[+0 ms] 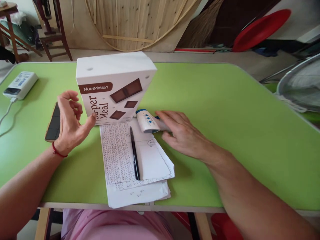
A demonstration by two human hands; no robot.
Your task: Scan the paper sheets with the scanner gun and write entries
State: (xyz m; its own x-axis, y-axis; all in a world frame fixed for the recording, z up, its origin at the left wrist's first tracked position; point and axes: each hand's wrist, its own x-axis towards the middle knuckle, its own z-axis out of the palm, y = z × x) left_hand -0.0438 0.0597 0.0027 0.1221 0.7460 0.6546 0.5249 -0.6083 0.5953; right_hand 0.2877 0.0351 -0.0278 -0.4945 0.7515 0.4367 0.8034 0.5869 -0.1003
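My left hand [71,121] is raised at the left of a white box [115,90] with chocolate-bar pictures and "NutriMotion" on its front. Its thumb and curled fingers are apart; the thumb tip overlaps the box's lower left edge, and whether it touches I cannot tell. A white and blue infrared thermometer [147,121] lies against the box's lower right. Over its handle reaches my right hand [183,133], fingers stretched out and thumb apart, partly hiding the handle. A black pen [135,153] rests on handwritten papers [117,156] in front of the box.
Behind my left hand lies a dark phone [53,125]. A white power bank [21,85] with a cable sits at the far left of the green table [200,90]. Beyond the table stand a wooden chair [53,35], a round wooden board [140,20] and a red basin [261,30].
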